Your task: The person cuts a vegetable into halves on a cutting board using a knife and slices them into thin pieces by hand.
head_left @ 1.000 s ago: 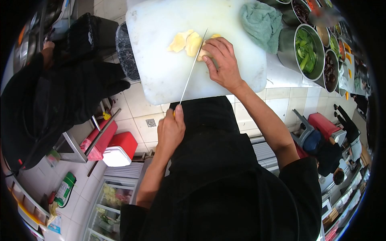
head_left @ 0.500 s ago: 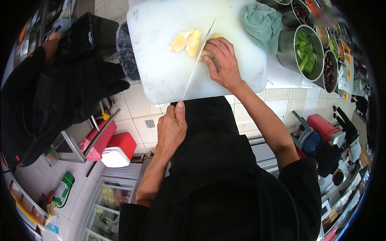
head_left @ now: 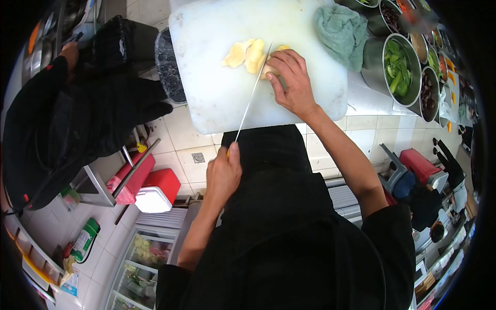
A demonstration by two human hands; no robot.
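My left hand (head_left: 224,173) is closed around the handle of a long knife (head_left: 249,98), whose thin blade reaches up over the white cutting board (head_left: 206,101). Under the curled fingers of my right hand (head_left: 292,82) is a pale yellow piece of ginger (head_left: 270,71), pressed against the board. The blade stands right beside this piece, on its left side. Left of the blade lie several flat ginger slices (head_left: 236,55). My right fingers partly hide the ginger, and the knife handle is mostly covered by my left hand.
A crumpled green cloth (head_left: 341,36) lies at the board's right edge. Beyond it stand metal pots, one with green leaves (head_left: 397,70). Left of the board is a black-lined bin (head_left: 169,67), with a person in black (head_left: 67,119) further left.
The knife has been drawn back towards my body, its tip now lower on the board. Another slice shows just left of the blade. My right hand keeps its hold on the ginger.
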